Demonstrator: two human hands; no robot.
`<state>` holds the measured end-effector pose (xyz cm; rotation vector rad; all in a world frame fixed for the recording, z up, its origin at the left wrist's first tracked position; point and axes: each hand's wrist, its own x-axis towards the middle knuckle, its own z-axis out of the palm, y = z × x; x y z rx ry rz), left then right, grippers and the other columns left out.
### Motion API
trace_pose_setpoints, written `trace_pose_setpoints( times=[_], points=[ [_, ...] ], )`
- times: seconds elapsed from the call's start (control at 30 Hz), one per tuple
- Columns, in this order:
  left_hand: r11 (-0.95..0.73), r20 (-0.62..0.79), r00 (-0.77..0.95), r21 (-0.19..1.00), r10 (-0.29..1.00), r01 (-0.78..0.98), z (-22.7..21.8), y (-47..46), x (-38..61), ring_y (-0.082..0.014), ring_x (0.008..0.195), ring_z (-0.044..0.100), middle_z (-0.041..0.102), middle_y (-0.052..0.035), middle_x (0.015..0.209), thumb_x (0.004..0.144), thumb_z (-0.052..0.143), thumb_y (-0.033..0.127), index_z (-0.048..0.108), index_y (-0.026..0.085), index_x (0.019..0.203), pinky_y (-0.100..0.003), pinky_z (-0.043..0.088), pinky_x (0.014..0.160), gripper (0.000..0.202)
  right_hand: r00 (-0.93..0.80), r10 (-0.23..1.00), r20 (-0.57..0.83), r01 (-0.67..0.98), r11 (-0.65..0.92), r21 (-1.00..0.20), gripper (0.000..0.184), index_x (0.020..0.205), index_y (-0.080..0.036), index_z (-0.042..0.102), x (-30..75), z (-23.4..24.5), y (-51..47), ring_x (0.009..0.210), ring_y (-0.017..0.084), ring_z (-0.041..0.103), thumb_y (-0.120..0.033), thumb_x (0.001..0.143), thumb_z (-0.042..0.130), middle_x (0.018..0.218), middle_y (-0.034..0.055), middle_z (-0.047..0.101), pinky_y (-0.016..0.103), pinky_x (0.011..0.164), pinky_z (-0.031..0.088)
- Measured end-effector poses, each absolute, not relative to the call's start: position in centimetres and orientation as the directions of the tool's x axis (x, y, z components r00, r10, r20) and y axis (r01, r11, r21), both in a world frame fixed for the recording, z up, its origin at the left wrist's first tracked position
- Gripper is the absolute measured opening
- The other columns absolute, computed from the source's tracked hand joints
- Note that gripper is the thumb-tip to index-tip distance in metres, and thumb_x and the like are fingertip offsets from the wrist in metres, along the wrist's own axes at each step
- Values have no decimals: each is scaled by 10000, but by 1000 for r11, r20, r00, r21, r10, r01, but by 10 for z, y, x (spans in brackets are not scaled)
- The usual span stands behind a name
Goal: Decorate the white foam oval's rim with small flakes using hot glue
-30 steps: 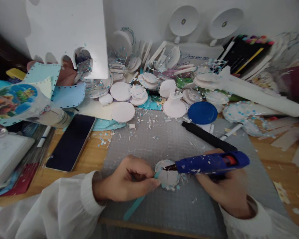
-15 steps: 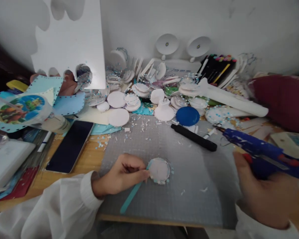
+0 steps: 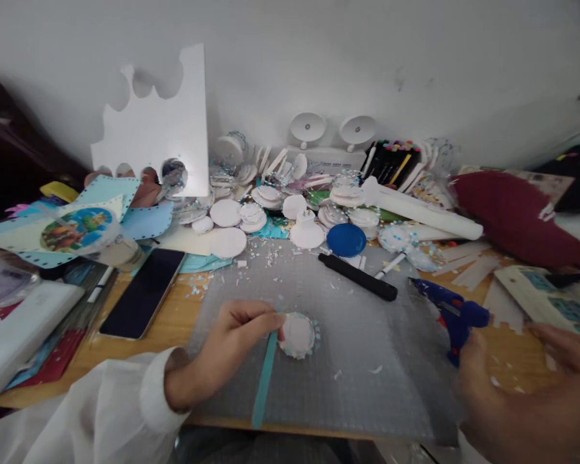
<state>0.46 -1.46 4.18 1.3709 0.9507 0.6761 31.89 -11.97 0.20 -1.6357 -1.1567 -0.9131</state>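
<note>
I'm pinching the teal strip (image 3: 265, 386) between my left hand (image 3: 234, 341)'s thumb and fingers, at the rim of the white disc (image 3: 298, 335), over the near half of the grey mat (image 3: 357, 386). My right hand (image 3: 526, 399) is hanging open and empty right of the mat, its thumb near the glue gun (image 3: 457, 316); whether they're touching I cannot tell. The glue gun is lying just off the mat's right edge.
</note>
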Motion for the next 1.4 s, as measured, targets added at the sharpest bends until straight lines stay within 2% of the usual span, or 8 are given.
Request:
trace_pose_setpoints(
  times=[0.13, 0.27, 0.47, 0.63, 0.73, 0.83, 1.1, 1.4],
  points=[
    [209, -220, 405, 975, 887, 70, 54, -15, 28, -90, 476, 394, 443, 27, 427, 751, 592, 305, 667, 131, 519, -215, 314, 485, 300, -201, 557, 806, 968, 239, 76, 247, 883, -254, 634, 255, 30, -107, 661, 221, 630, -264, 674, 764, 792, 56, 656, 375, 605, 504],
    [227, -219, 389, 973, 895, 27, 55, -18, 44, -82, 482, 323, 364, 43, 442, 711, 627, 314, 567, 139, 455, -221, 268, 464, 316, -393, 459, 797, 822, 563, 81, 165, 981, -203, 651, 201, 34, -80, 843, 182, 636, -163, 822, 630, 870, 51, 688, 319, 754, 559],
    [186, -215, 418, 976, 882, 110, 55, -16, 40, -79, 493, 272, 290, 53, 474, 758, 608, 395, 463, 150, 444, -233, 229, 468, 423, -490, 346, 800, 676, 730, 99, 207, 974, -134, 650, 201, 28, -55, 892, 201, 659, -83, 890, 467, 901, 94, 706, 322, 748, 584],
    [-171, 17, 444, 936, 896, 308, 45, 12, 27, -115, 564, 417, 488, 16, 577, 889, 480, 384, 704, 127, 778, -234, 310, 530, 359, 35, 502, 864, 670, 630, -394, 190, 939, -211, 588, 209, 22, -39, 786, 166, 679, -65, 818, 598, 844, 32, 693, 315, 715, 577],
    [-440, 137, 571, 785, 809, 436, 27, 26, 21, -161, 759, 517, 588, -43, 767, 909, 491, 307, 687, 126, 807, -258, 387, 685, 286, 381, 565, 732, 544, 503, -671, 90, 882, -200, 584, 208, 17, -30, 679, 159, 671, -122, 841, 601, 773, 25, 675, 311, 649, 562],
    [-540, 83, 731, 731, 678, 417, 9, 30, 18, -157, 763, 512, 567, -32, 771, 913, 505, 269, 632, 130, 781, -270, 391, 726, 230, 455, 691, 562, 372, 426, -825, 47, 849, -185, 578, 209, 8, -28, 594, 150, 644, -222, 863, 604, 693, 14, 662, 286, 573, 539],
    [-224, -23, 856, 961, 516, 161, 1, 31, -8, -126, 695, 464, 472, -5, 704, 957, 436, 304, 484, 138, 641, -238, 367, 650, 361, 297, 934, 199, -121, 243, -962, 79, 856, -221, 574, 209, -9, -39, 607, 108, 572, -287, 887, 608, 736, -11, 617, 243, 564, 489],
    [9, -45, 880, 999, 473, 46, -3, 38, -16, -131, 707, 499, 532, -38, 731, 946, 478, 297, 514, 129, 647, -244, 392, 659, 345, 168, 983, 68, -174, 98, -980, 20, 893, -231, 579, 196, -9, -52, 632, 93, 566, -247, 906, 581, 772, -13, 555, 228, 565, 479]
  ],
)
